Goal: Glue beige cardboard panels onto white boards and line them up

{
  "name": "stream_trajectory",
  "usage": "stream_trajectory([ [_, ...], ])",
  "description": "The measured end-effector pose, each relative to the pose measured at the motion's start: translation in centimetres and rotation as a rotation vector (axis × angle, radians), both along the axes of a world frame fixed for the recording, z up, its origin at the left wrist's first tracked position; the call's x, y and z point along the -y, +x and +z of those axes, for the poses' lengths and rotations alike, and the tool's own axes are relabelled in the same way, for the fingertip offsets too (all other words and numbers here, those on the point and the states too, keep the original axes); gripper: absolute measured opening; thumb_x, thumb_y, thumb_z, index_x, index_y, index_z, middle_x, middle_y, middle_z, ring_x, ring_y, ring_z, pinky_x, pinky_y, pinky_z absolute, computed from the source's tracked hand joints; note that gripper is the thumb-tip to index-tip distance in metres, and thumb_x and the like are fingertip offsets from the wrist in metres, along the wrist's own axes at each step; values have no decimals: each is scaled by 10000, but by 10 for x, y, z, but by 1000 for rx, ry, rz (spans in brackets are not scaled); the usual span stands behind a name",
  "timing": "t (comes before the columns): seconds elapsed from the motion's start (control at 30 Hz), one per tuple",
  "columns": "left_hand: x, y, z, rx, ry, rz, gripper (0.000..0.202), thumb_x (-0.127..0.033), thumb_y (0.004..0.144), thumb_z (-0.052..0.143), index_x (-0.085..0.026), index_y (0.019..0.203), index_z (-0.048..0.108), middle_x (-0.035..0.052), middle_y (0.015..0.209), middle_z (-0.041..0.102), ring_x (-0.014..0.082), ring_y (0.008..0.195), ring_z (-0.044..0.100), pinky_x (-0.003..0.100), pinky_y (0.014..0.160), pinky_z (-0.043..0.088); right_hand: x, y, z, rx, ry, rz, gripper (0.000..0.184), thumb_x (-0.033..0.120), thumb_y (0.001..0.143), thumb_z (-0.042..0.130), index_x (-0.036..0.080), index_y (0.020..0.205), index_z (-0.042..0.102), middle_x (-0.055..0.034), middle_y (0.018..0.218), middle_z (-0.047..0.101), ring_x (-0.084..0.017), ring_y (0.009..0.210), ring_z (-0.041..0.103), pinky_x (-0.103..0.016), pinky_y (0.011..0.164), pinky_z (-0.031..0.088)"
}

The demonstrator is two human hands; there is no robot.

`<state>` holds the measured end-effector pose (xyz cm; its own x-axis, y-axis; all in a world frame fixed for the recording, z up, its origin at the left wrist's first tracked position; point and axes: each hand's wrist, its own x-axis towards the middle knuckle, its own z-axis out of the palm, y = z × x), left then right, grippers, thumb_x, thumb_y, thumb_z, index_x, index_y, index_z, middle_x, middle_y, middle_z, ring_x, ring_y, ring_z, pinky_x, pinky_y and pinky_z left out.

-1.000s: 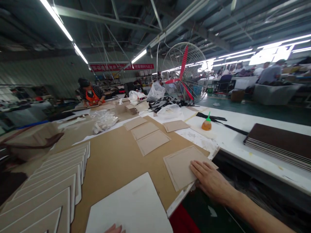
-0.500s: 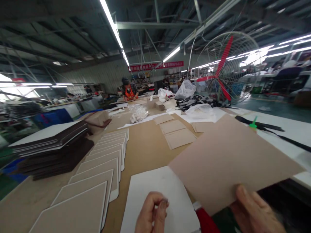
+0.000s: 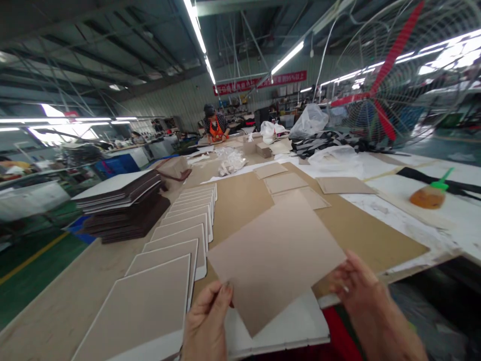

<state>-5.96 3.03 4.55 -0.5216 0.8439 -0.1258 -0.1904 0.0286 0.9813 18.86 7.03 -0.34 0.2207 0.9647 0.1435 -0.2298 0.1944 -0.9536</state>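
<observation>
Both my hands hold one tan square sheet [image 3: 274,255] above the table's near edge. My left hand [image 3: 206,321] pinches its near left edge, thumb on top. My right hand [image 3: 356,291] grips its right corner, fingers curled round it. Under the sheet lies a white board [image 3: 289,326], mostly covered. To the left, a fanned row of tan-faced white boards [image 3: 176,240] runs away from me along the table.
Brown cardboard [image 3: 361,230] covers the table; more tan sheets [image 3: 285,183] lie farther off. A stack of dark boards [image 3: 120,205] sits left. An orange glue bottle [image 3: 428,195] stands right, a large fan [image 3: 379,90] behind. A person in an orange apron [image 3: 216,125] works far off.
My right hand lifted the tan sheet off the table and carried it left over the white board. My left hand came up and took its near edge. My view swung left.
</observation>
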Motion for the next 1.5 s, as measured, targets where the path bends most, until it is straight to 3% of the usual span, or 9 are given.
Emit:
stream_trajectory([
  [0.1,6,-18,6,-32,-60,-73,401,-535,621,839,-177,773,742,8,672,623,152,680,526,244,669,457,-12,23,14,149,-17,-67,568,609,907,514,320,1395,541,-83,1212,631,-247,1045,618,-364,858,549],
  [0.17,11,-22,6,-12,-105,-127,376,-522,634,835,-183,762,735,-4,652,601,141,657,504,235,650,438,-14,29,28,387,-10,-19,536,561,923,535,294,1386,579,-84,1245,624,-245,1110,603,-351,946,513],
  [0.3,20,-21,-2,-1,-154,-151,363,-520,653,822,-181,694,700,-18,621,564,125,627,500,220,620,426,-12,21,46,659,90,52,417,533,934,520,341,1266,685,-37,1105,661,-196,1042,635,-249,874,538],
  [0.43,25,-18,-9,6,-186,-89,407,-534,645,821,-162,760,700,-25,577,559,123,572,538,219,562,428,-10,17,33,774,90,-11,387,535,855,615,370,1184,731,-15,1041,697,-180,879,679,-196,687,567],
  [0.6,33,-18,-14,-65,-183,52,759,-510,579,870,-160,1213,643,-54,601,603,96,491,500,197,473,383,-2,18,10,821,3,-66,393,574,775,658,353,1076,781,-12,966,738,-188,790,706,-205,648,580],
  [0.73,47,-23,-18,-270,-204,57,492,-522,660,815,-178,1007,756,-9,738,645,120,645,567,232,639,474,14,17,2,803,-49,10,388,577,739,691,337,1023,798,-12,912,749,-196,743,709,-221,635,586],
  [0.87,54,-33,-18,-551,-152,-14,297,-475,759,739,-242,942,765,22,937,642,129,674,571,242,622,481,18,20,-7,796,-155,58,427,590,739,705,351,1084,780,1,988,752,-205,814,714,-221,670,587],
  [1.2,0,-46,-17,-904,-162,-88,317,-410,923,524,-202,1088,698,77,1031,637,204,900,635,344,813,513,-39,-11,17,878,-169,82,504,643,690,668,289,1022,802,-34,859,755,-230,716,708,-282,559,575],
  [1.5,-28,-50,-37,-933,-193,-88,335,-381,946,463,-188,1110,684,90,1029,630,230,976,618,398,885,500,-60,-13,-11,900,-164,113,500,642,697,689,293,1037,798,-45,942,763,-248,769,723,-298,595,605],
])
